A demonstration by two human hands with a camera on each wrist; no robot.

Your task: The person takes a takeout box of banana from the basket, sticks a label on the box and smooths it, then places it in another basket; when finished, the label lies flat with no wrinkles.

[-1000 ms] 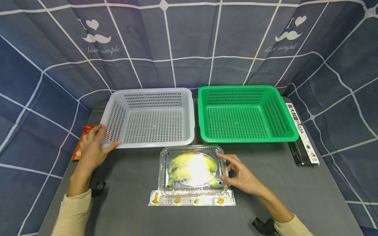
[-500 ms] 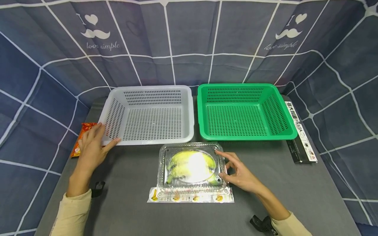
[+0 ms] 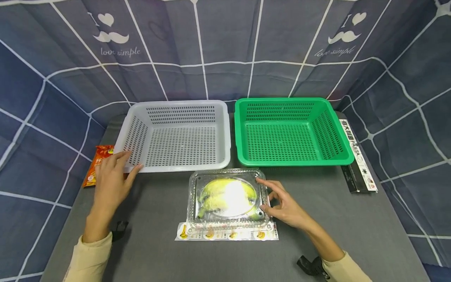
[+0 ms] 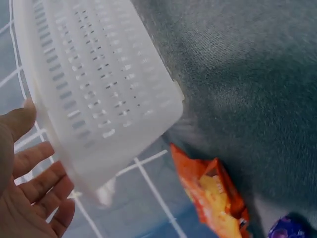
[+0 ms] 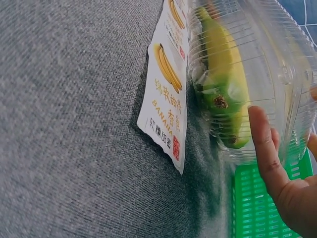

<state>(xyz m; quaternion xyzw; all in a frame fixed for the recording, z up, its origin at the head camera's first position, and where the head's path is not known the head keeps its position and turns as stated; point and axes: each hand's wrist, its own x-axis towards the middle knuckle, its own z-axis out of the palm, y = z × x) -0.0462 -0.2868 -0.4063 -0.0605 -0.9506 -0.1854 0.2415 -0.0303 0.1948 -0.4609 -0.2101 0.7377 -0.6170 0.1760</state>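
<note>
A clear plastic clamshell box (image 3: 192, 203) with bananas (image 5: 225, 74) inside lies at the middle of the grey table. Along its right side is my right hand (image 3: 287, 205), index fingertip near the back corner and thumb near the front one. The right wrist view shows the thumb (image 5: 265, 144) straight against the box wall. My left hand (image 3: 112, 184) is at the near left corner of the white basket (image 3: 183, 167). In the left wrist view its thumb is at the rim and its fingers (image 4: 47, 186) are loosely spread beside the basket wall.
A green basket (image 3: 296, 162) stands to the right of the white one. An orange snack bag (image 3: 91, 172) lies at the far left, with a purple wrapped item (image 4: 287, 227) nearby. A pasta box (image 3: 359, 164) is at the right edge. A banana-printed strip (image 3: 225, 235) sticks out under the clamshell.
My left hand has shifted slightly toward me at the basket corner, uncovering more of the snack bag. My right hand stays at the box. The whole head view has drifted slightly upward.
</note>
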